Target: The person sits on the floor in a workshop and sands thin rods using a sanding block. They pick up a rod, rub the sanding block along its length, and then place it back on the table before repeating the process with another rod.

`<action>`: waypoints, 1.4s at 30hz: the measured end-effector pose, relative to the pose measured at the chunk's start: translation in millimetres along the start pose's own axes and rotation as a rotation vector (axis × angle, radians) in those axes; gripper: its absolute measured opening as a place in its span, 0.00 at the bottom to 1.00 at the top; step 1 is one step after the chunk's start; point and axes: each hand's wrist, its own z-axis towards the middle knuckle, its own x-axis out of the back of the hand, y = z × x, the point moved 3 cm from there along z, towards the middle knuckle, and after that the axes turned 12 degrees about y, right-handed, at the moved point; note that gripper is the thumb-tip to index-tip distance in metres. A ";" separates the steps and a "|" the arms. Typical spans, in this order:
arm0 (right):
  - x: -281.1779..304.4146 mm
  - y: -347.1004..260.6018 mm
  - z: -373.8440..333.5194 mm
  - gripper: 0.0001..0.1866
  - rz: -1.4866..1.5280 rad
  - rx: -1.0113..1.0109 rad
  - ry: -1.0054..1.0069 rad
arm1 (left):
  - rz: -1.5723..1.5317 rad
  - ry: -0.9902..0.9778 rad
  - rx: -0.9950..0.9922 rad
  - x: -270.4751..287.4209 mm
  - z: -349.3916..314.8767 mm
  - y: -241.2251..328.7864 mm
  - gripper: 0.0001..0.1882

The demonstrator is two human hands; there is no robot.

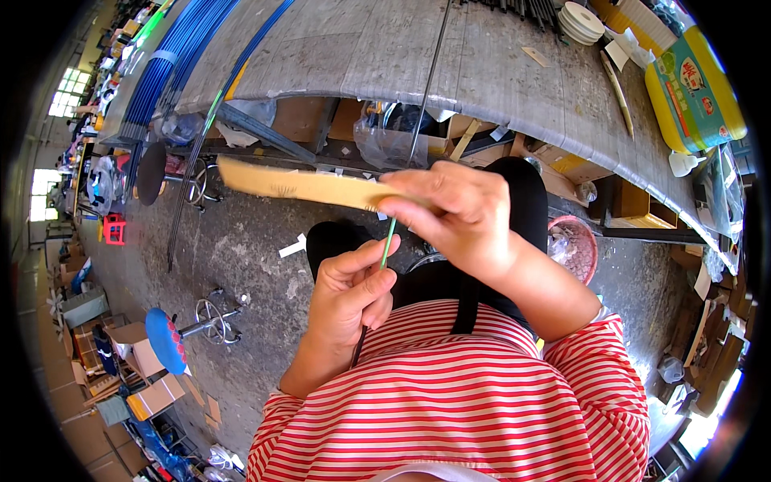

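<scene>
My left hand pinches a thin dark rod with a bright green stretch between thumb and fingers. The rod slants up past my right hand and over the bench edge, its lower end dropping toward my lap. In my right hand is a flat, tan, wood-coloured strip, gripped by one end and pointing left. It lies across the rod, just above the green stretch. Motion slightly smears the strip. Whether the right fingers also touch the rod is hidden.
Ahead curves a grey workbench, with blue rods at left. On its right are white spools, a pointed wooden stick and a yellow jug. A pink basket and a blue-seated stool stand on the floor.
</scene>
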 end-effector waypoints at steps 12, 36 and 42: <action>2.0 -1.3 6.9 0.10 -0.048 -0.036 0.026 | 0.007 0.001 0.014 0.2 0.5 0.0 0.18; 3.7 2.9 9.3 0.10 -0.023 -0.014 0.059 | -0.037 -0.083 0.048 0.7 1.3 2.3 0.18; -0.4 -5.8 5.0 0.11 -0.015 0.006 0.001 | -0.054 -0.095 0.061 1.3 1.3 2.9 0.18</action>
